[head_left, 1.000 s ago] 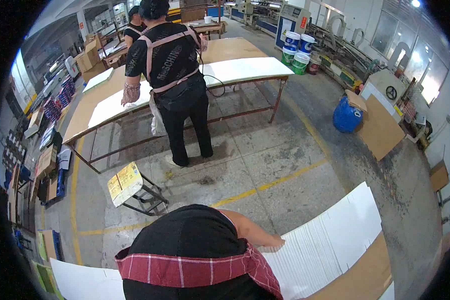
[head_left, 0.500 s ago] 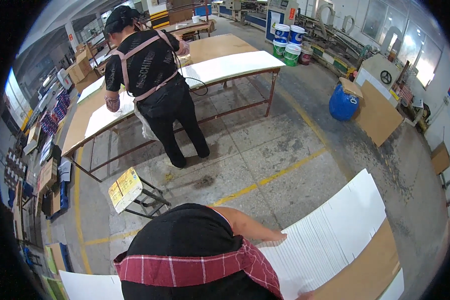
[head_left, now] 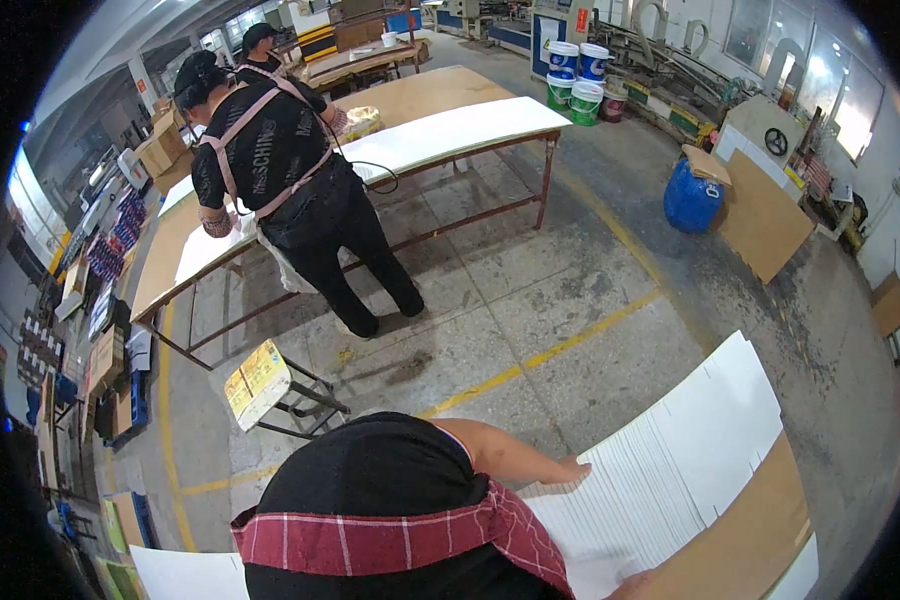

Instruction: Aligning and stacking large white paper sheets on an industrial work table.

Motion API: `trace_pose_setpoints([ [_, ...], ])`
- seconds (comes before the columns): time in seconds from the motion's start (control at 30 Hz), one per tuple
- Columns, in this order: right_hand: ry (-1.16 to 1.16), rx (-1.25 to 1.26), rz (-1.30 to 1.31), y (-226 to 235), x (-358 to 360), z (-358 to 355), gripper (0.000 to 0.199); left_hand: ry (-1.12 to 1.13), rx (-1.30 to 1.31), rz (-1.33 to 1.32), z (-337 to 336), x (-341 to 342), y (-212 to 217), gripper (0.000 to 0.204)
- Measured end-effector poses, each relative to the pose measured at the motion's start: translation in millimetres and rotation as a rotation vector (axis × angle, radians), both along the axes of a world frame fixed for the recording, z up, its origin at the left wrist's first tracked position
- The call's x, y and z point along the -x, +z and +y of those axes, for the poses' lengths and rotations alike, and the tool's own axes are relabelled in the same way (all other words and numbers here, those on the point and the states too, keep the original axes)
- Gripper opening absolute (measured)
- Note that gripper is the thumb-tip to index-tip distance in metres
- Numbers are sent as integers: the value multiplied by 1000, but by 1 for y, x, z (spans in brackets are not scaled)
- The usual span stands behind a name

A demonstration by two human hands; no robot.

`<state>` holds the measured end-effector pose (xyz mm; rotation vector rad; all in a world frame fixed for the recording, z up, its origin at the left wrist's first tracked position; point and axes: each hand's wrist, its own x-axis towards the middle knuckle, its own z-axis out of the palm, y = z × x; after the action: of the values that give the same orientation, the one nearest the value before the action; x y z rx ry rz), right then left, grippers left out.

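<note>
At four o'clock we had one fanned stack of white sheets, too many to count, bordering a brown board. Our left hand met its far edge, our right hand, partly cut off, its near edge; how open either was, or whether it gripped, we couldn't tell. Much looked already staggered; how much was left, we couldn't judge. Outward: one stool at eight, two co-workers at ten, five buckets at one.
</note>
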<state>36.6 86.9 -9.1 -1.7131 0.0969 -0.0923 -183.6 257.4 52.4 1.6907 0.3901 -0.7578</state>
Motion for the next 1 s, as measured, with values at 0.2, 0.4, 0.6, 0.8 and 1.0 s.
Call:
trace_pose_setpoints([
  [0.2,70,-41,-63,14,-26,30,35,154,-109,-35,3,-28,-53,72],
  [0.4,107,-64,-112,28,-42,45,36,190,-66,65,-10,-40,-60,75],
  [0.6,28,-49,-106,21,-29,10,36,57,34,67,-20,-32,-34,68],
  [0.8,-259,124,126,-15,146,-148,36,105,225,157,31,-47,-87,60],
  [1.0,-640,362,315,-21,310,-247,34,278,55,302,124,-31,-103,60],
])
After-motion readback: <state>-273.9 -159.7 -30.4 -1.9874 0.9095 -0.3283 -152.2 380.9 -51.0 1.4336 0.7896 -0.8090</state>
